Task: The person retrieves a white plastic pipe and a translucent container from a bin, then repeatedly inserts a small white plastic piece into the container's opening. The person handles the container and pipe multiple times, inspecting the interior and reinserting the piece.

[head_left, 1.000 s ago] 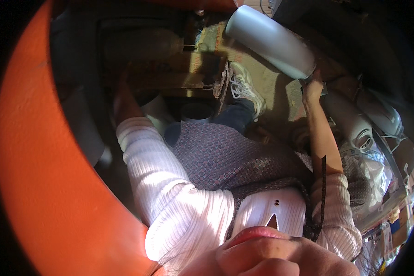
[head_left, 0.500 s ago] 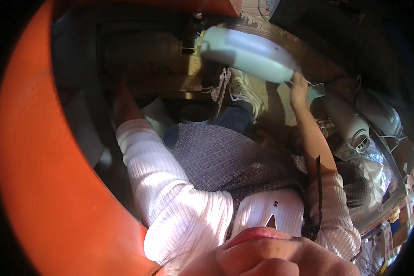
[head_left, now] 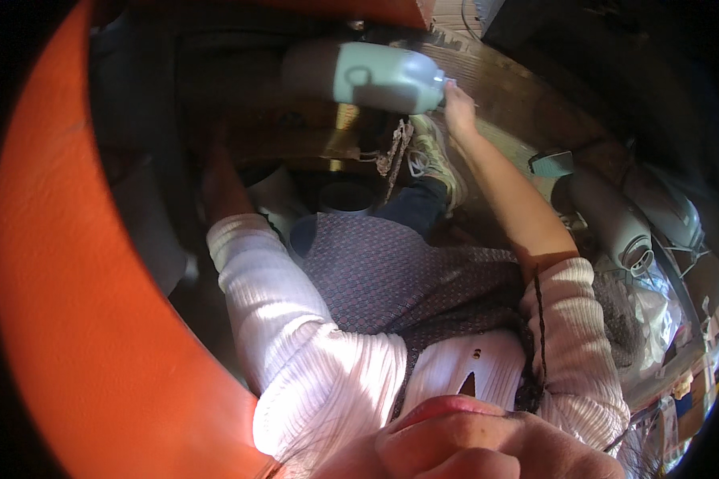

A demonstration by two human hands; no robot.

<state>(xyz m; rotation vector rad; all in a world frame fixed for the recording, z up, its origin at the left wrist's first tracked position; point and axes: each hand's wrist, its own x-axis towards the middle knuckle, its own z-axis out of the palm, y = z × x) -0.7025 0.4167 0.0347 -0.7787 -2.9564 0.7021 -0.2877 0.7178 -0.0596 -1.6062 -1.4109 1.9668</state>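
Note:
A pale green bottle-shaped cylinder [head_left: 375, 76] lies nearly level at the upper middle, its left part in dark shade. My right hand [head_left: 459, 110] is closed round its narrow neck at the right end, fingers bent. My left hand [head_left: 217, 152] reaches forward into deep shade at the left; its fingers are lost in the dark, and whatever it touches cannot be made out. Below the cylinder hangs a crusted metal piece [head_left: 393, 152], near a shoe [head_left: 433, 164] on my foot.
A large orange surface [head_left: 48, 263] curves along the left. At the right lie a grey cylinder with a ring at its neck [head_left: 611, 219], another greyish cylinder [head_left: 669, 209], a small pale green flat piece [head_left: 551, 164] and clear plastic wrap [head_left: 655, 311]. A dark patterned apron [head_left: 375, 271] covers my lap.
My right hand has moved left and slightly away from me, carrying the green cylinder left into the shade. My left arm has hardly moved.

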